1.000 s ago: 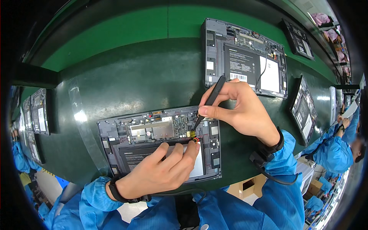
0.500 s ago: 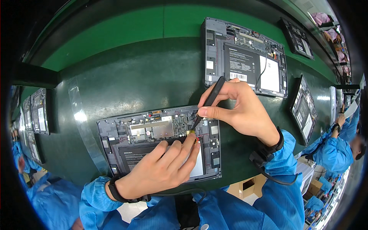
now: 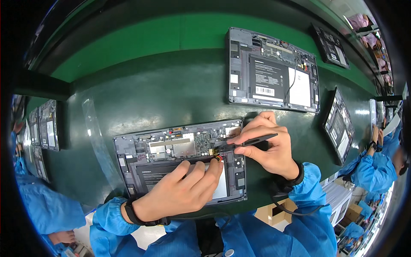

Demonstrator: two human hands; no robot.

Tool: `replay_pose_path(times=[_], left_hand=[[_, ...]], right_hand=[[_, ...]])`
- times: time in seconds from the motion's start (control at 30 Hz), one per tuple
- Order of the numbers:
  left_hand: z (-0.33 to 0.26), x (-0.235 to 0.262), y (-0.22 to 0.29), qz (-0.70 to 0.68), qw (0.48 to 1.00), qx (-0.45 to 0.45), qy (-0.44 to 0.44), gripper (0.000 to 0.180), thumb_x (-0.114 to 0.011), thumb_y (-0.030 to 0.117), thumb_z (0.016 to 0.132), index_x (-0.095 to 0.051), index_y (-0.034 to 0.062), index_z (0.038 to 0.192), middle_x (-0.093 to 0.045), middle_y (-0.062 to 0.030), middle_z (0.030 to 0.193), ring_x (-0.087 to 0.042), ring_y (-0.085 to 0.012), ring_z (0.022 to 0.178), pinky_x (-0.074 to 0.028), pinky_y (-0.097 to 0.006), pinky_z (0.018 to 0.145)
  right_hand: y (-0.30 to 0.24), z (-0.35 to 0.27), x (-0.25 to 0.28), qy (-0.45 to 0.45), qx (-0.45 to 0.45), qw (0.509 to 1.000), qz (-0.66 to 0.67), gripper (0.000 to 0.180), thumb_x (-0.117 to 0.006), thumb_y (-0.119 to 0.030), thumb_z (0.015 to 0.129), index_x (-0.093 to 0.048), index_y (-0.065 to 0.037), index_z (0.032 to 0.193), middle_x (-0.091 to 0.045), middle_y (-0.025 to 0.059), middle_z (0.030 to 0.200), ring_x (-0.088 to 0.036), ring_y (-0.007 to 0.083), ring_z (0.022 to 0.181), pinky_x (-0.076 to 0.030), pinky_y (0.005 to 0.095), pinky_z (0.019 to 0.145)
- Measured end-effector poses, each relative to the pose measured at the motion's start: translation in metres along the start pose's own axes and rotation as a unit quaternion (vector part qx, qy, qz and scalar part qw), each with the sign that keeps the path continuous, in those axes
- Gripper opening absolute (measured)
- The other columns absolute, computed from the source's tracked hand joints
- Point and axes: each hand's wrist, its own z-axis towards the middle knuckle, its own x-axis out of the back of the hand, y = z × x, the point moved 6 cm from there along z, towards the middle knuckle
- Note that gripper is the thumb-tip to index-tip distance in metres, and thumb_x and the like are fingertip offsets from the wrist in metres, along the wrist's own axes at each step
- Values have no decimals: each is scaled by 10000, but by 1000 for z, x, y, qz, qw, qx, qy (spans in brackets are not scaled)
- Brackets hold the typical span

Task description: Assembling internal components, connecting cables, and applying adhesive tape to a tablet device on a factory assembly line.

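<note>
An opened tablet (image 3: 141,147) with its back cover off lies in front of me on the dark green belt (image 3: 162,92), showing a circuit board and a flat battery. My left hand (image 3: 182,190) rests flat on the battery, fingertips pressing at a small red and yellow wire connector (image 3: 218,157). My right hand (image 3: 269,145) grips a thin black tool (image 3: 252,140), now held low and nearly level, with its tip at the board just left of the connector.
A second opened tablet (image 3: 274,77) lies farther back on the right. More opened tablets (image 3: 340,124) sit along the right edge and at the far left (image 3: 45,128). Other people in blue sleeves (image 3: 372,171) work on both sides.
My right hand has lowered the black tool from a steep tilt to almost flat over the board. My left fingertips stay on the connector.
</note>
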Motion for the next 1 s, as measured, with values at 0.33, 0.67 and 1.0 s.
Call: replay_pose_path(times=[0.33,0.67,1.0], left_hand=[[3,0,-3,-45,998,36,6,478,-693,254,790,-695,34,1213,-646,-50,1201,-577,-183,935,-475,-323,808],[19,1,-27,-247,963,100,39,265,-785,118,750,-693,35,984,-633,-64,1007,-575,-237,827,-471,-352,715],[63,-3,-75,-240,936,255,-38,438,-900,221,650,-577,69,904,-537,-82,941,-508,-308,968,-403,-397,868]], right_hand=[[12,-1,-1,10,4,999,43,186,-863,-104,730,-792,-72,899,-749,30,855,-634,178,820,-407,320,848],[3,-7,7,59,45,996,51,168,-855,-68,756,-779,-65,906,-748,33,858,-618,190,819,-447,343,872],[12,-27,49,260,-27,942,210,139,-783,-16,838,-753,-19,974,-777,49,950,-612,144,873,-450,300,856]])
